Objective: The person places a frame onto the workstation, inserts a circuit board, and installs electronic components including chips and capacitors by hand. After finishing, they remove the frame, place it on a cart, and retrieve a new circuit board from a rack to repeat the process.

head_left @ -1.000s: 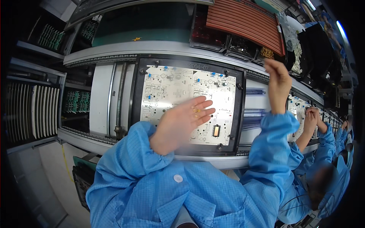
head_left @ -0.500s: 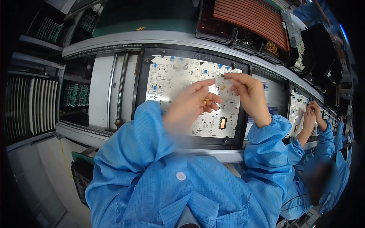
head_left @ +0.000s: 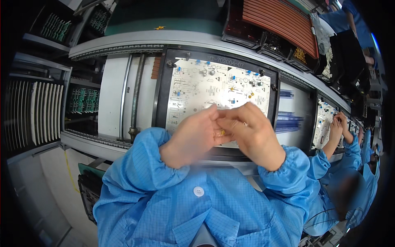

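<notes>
A white printed circuit board lies in a black frame in front of me, with small blue, yellow and dark components standing on it. Over its near half, my left hand is half curled, palm up, with small yellow components in its fingers. My right hand meets it there, thumb and fingers pinched together at the left fingers. Whatever is between the right fingertips is hidden. Both hands cover the board's lower part.
A conveyor rail runs behind the frame. Parts bins stand at the back right beneath an orange-brown ribbed panel. To the left are a threaded rod and racks of boards. A co-worker's hands work over another board at right.
My right hand has come down and left from the board's upper right to my left hand. Small dark parts now show where it was. The whole view has shifted slightly.
</notes>
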{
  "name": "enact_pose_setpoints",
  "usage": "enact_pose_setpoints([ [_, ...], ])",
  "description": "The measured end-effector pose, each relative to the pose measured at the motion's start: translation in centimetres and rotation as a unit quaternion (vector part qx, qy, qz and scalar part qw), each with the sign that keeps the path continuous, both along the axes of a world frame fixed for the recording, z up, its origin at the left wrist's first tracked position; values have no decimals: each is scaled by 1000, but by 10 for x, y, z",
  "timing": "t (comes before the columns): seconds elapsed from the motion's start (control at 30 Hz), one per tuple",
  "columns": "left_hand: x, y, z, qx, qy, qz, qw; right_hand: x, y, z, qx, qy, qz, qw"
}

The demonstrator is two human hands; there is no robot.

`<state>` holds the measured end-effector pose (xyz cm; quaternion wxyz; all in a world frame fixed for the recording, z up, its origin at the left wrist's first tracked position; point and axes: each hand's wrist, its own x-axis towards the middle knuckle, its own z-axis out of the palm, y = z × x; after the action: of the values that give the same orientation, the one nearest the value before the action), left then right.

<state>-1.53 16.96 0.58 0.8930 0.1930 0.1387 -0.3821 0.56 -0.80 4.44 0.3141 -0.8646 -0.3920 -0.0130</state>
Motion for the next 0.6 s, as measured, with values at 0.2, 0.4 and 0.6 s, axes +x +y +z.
enact_pose_setpoints([
  [0.2, -22, 27, 3, 87, 1, -15, 996, -12, 12, 0, 61, 97, -49, 992],
  [0.4, -18, 71, 0, 197, -146, -17, 969, 29, 17, -22, 138, 260, -212, 932],
  [0.6, -15, 99, 5, 220, -128, 66, 965, 55, 54, -41, 62, 149, -191, 968],
])
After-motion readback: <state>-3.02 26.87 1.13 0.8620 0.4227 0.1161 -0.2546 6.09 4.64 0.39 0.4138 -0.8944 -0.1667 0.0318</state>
